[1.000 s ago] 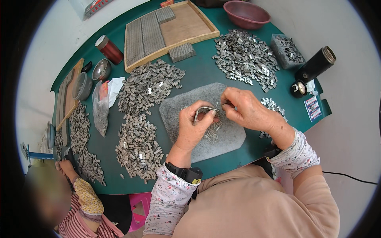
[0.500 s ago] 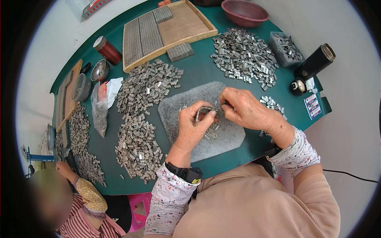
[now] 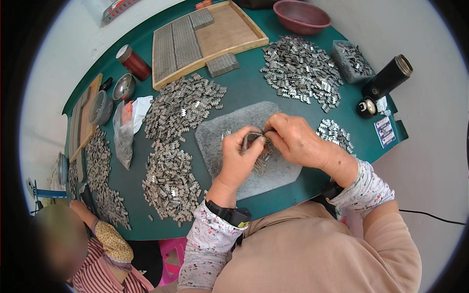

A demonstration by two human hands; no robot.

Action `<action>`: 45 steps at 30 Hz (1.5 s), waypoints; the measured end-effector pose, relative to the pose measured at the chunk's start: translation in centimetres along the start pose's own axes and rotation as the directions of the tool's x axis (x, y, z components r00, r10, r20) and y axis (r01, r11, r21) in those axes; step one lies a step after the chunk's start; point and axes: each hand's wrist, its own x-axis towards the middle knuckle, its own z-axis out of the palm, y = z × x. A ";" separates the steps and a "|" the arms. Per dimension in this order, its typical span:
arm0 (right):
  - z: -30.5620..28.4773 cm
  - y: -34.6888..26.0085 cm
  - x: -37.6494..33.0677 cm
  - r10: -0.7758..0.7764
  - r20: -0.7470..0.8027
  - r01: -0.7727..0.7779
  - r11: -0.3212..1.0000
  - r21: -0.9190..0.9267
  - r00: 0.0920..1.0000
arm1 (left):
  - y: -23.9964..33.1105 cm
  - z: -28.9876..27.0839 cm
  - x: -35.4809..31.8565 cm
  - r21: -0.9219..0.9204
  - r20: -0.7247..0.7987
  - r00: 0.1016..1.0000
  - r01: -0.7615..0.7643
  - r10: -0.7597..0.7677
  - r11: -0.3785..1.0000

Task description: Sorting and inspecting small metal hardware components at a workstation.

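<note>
A short curved strip of linked metal pieces [image 3: 246, 140] is in my left hand [image 3: 236, 158], bent between the thumb and curled fingers. My right hand [image 3: 299, 142] pinches at the strip's end, its fingertips meeting the left thumb. What that pinch holds is too small or hidden to make out. Both hands are over a grey felt mat [image 3: 215, 129]. Thin metal pins [image 3: 261, 165] lie loose on the mat below and between the hands, partly covered by them.
Heaps of small toothed metal pieces lie left [image 3: 171, 183], far left-centre [image 3: 185, 105] and far right [image 3: 300, 68]; a smaller pile [image 3: 336, 134] is by my right wrist. A wooden tray [image 3: 229, 36] of strips stands behind. A black flask [image 3: 388, 75] stands right. A co-worker's hand [image 3: 82, 212] is at left.
My right hand has come left and slightly down, closing the gap to the strip in my left hand. The left hand stays nearly in place, still holding the strip.
</note>
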 end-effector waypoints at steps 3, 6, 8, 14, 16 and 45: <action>0.4 -0.5 -0.3 -0.046 -0.082 0.042 0.998 -0.039 0.996 | 0.7 0.0 0.2 -0.331 -0.020 0.984 0.162 -0.178 0.930; 1.0 -1.4 -0.4 -0.065 -0.139 0.060 0.998 -0.036 0.988 | 0.5 -0.3 0.3 -0.549 -0.040 0.963 0.203 -0.268 0.811; 1.1 -1.3 -0.3 -0.072 -0.152 0.066 0.997 -0.045 0.986 | 0.1 -0.6 0.4 -0.604 -0.038 0.948 0.230 -0.316 0.763; 1.1 -0.7 0.2 -0.008 -0.123 0.011 1.000 0.023 0.992 | 0.3 -1.3 0.3 -0.670 0.005 0.929 0.278 -0.370 0.689; 1.1 -0.5 0.5 -0.006 -0.108 0.009 0.999 0.036 0.994 | 0.3 -1.3 0.5 -0.647 -0.013 0.932 0.269 -0.363 0.714; 2.7 10.9 15.8 0.123 -0.011 -0.121 0.956 -0.267 0.992 | -1.4 -9.7 15.4 0.920 -0.071 0.971 -0.025 0.230 0.392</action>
